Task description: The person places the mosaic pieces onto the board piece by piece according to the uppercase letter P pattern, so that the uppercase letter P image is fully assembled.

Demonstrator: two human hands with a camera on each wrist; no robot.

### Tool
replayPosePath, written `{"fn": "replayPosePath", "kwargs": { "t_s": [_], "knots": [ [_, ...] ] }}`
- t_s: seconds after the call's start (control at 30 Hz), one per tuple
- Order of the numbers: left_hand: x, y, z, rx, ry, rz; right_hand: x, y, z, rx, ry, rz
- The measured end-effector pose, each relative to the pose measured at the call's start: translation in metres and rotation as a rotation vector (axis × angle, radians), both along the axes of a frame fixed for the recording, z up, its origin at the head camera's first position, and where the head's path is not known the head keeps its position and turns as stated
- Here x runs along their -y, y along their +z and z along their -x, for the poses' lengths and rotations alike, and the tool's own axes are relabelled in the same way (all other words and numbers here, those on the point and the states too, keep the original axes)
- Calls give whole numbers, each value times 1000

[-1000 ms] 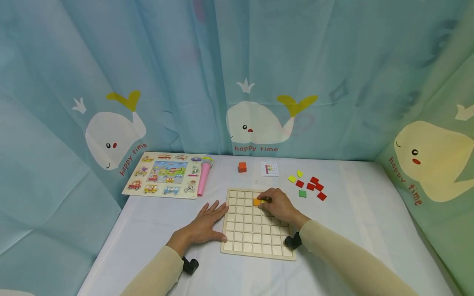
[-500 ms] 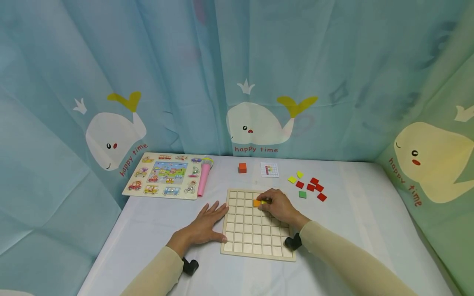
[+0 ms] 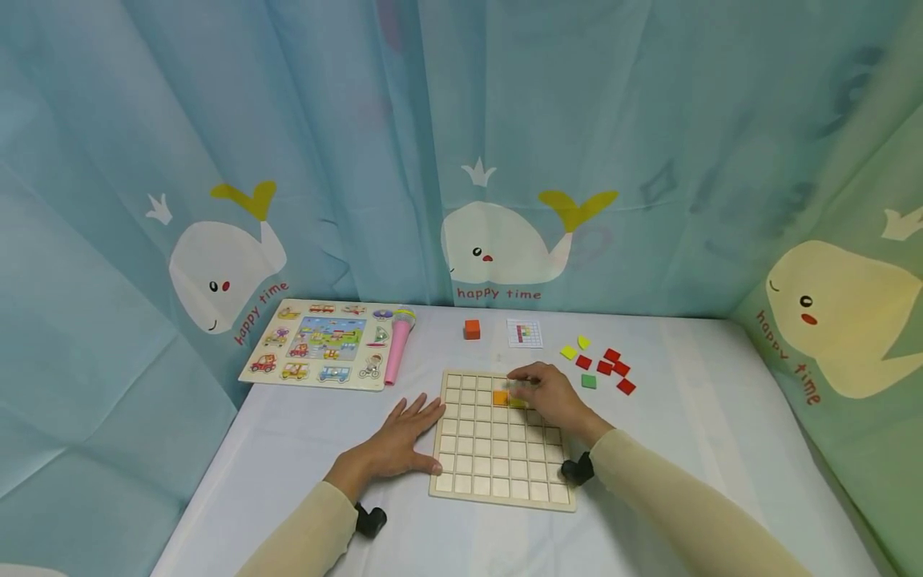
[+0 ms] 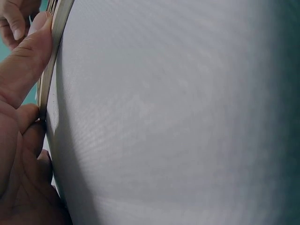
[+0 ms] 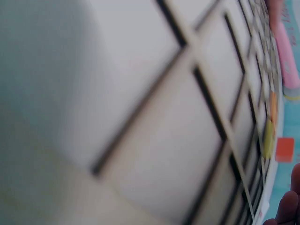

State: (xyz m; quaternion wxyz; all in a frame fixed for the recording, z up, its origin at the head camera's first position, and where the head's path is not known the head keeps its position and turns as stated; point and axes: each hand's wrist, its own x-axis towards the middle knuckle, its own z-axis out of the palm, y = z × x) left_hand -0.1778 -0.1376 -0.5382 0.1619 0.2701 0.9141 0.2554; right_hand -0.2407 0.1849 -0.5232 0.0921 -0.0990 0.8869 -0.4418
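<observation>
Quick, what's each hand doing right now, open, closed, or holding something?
Left hand: open, flat on the table, fingers against the grid board's left edge.
Right hand: over the board beside a yellow tile; grip cannot be told.

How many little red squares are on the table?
4. The small flat red square tiles lie in a loose cluster on the white table, right of the wooden grid board: and... that last group also includes one at, so 5.

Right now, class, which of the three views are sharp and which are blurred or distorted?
Head view: evenly lit and sharp, with the grid board and both hands clear. Left wrist view: soft, filled by the white tablecloth, shading dark at the right edge. Right wrist view: blurred, too close, with the board's cells stretched and skewed.
</observation>
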Motion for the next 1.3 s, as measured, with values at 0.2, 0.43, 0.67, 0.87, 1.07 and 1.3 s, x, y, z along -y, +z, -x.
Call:
{"fn": "replayPosePath", "kwargs": {
  "t_s": [0.2,0.43,0.67,0.87,1.07,1.3],
  "knots": [
    [0,-1,1,1,1,7,-25,9,0,-39,-97,41],
    [1,-2,0,7,9,18,-66,12,-3,-115,-213,43],
    [0,-1,1,9,7,22,-112,5,-12,-159,-286,-1],
    [0,0,0,13,3,24,-145,-2,-22,-89,-339,-95],
    [0,1,0,17,10,11,-156,-4,-23,-24,-329,-147],
    [0,0,0,16,9,6,-158,-9,-20,-49,-332,-192]
  ]
}}
